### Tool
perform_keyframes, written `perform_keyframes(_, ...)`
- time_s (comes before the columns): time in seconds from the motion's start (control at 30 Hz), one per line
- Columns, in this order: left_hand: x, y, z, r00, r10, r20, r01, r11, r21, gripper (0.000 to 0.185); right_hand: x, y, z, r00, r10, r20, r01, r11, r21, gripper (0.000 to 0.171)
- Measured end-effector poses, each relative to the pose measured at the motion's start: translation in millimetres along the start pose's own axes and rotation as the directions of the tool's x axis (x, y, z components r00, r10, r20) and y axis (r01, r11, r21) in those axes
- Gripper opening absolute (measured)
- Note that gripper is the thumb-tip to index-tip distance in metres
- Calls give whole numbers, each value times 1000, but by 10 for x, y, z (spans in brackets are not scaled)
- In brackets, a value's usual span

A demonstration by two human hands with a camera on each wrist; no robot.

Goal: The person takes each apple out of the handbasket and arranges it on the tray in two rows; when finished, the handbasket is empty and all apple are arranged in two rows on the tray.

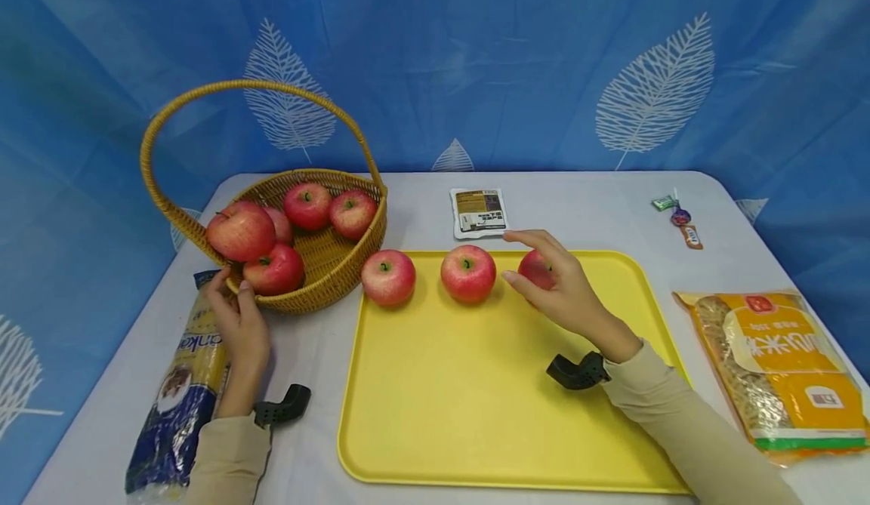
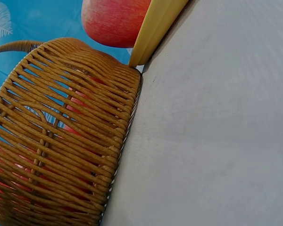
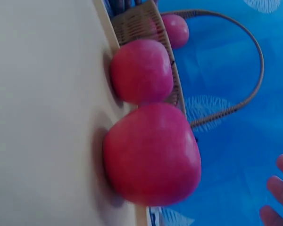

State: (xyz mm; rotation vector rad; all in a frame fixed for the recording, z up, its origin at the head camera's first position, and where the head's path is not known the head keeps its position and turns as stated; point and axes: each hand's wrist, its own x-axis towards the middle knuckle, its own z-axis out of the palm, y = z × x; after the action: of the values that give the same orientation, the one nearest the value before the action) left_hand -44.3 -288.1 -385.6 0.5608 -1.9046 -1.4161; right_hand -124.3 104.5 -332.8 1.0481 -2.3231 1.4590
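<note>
A wicker basket (image 1: pixel 329 282) with a tall hoop handle stands at the left back and bears several red apples (image 1: pixel 241 231). My left hand (image 1: pixel 241 331) grips its near left rim, fingers and thumb at the edge. Three more apples sit in a row along the far edge of a yellow tray (image 1: pixel 469 407): a left apple (image 1: pixel 388 278), a middle apple (image 1: pixel 468 274) and a right apple (image 1: pixel 535 269). My right hand (image 1: pixel 567 297) hovers over the right apple and partly covers it, thumb and fingers spread apart. In the right wrist view, its fingertips (image 3: pixel 279 188) show away from the apples.
A long blue-and-yellow packet (image 1: pixel 180 407) lies beside my left forearm. Behind the tray is a small flat sachet (image 1: pixel 479 213). Several little wrapped sweets (image 1: pixel 680 217) lie at the back right, and an orange noodle bag (image 1: pixel 782 373) lies right of the tray.
</note>
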Motion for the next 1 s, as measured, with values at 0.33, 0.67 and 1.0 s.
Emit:
perform_keyframes(0.33, -3, 31, -9, 1000, 7, -2, -7, 1000, -1, 37, 358, -161, 520, 983, -61, 170, 59, 998, 15, 54)
perform_keyframes(0.67, -42, 154, -3, 1000, 8, 20, -7, 1000, -16, 39, 647, -445, 1125, 954, -45, 295, 63, 997, -51, 65)
perform_keyframes(1.0, -14, 52, -14, 1000, 8, 13, -8, 1000, 6, 38, 922, -703, 1561, 942, -3, 336, 74, 977, -199, 71)
